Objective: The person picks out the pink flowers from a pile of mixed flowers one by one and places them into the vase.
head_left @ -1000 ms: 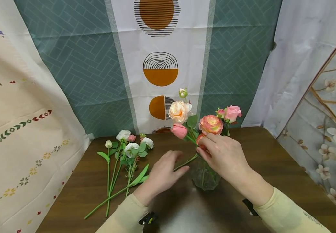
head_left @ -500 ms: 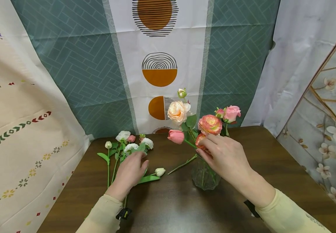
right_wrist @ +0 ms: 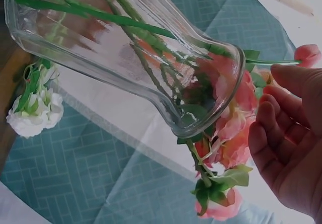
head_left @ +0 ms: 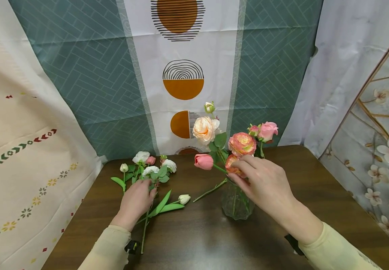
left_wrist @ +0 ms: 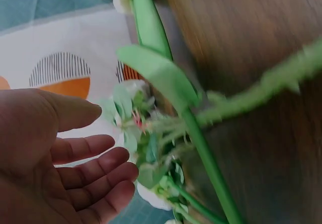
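Note:
My left hand [head_left: 136,202] is over the white flowers [head_left: 151,171] on the left of the table, their stems partly hidden beneath it. In the left wrist view its fingers [left_wrist: 100,168] are loosely bent and apart from the thumb, holding nothing, beside the leafy stems. At the clear glass vase [head_left: 236,204] my right hand [head_left: 265,183] hovers by the mouth, its fingertips right at a lower orange bloom [head_left: 234,165]. A gap shows between thumb and fingers in the right wrist view. A pink tulip [head_left: 204,161] leans left out of the vase, among peach [head_left: 204,130] and pink roses [head_left: 268,131].
A white tulip [head_left: 184,199] with broad green leaves lies across the stems at the table's middle left. A loose-looking green stem [head_left: 209,190] extends left of the vase. Patterned cloths [head_left: 106,75] hang behind and beside the brown table [head_left: 194,240].
My left hand has moved from beside the vase leftward to the lying flowers. The pink tulip has tipped a little further left and down. My right hand has stayed by the vase mouth.

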Tool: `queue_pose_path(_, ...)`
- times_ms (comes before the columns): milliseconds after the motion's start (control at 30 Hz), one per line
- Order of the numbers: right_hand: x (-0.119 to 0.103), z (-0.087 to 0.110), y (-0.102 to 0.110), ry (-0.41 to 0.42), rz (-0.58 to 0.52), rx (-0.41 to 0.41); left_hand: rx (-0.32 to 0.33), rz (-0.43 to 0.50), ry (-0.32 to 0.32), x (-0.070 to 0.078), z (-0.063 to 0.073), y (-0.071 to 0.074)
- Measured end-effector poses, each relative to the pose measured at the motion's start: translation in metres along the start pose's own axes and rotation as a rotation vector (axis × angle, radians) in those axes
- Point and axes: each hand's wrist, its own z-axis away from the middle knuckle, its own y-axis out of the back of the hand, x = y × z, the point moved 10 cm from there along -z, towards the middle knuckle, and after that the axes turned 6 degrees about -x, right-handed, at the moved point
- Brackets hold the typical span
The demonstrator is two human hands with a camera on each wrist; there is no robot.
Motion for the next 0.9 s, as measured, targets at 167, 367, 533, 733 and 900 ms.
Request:
queue_pose_path(167,0.002,0.004,0.004,-0.013,-0.004,0.004,-0.01,-0.033,0.023,-0.017,0.0,0.0)
queue_pose_path(367,0.006,0.015,0.013,-0.02,-0.021,0.035,-0.009,-0.031,0.053,-0.037,0.003,0.0)
queue_pose_path(533,0.017,0.028,0.016,-0.081,-0.055,0.02,-0.019,-0.048,0.072,-0.047,0.004,0.0)
queue_pose_path(733,0.027,0.042,0.015,-0.147,-0.057,-0.005,-0.088,-0.061,0.11,-0.056,0.003,-0.006)
queue_pose_path(900,0.029,0.054,0.017,-0.177,-0.052,0.028,-0.138,-0.073,0.13,-0.064,0.001,-0.014)
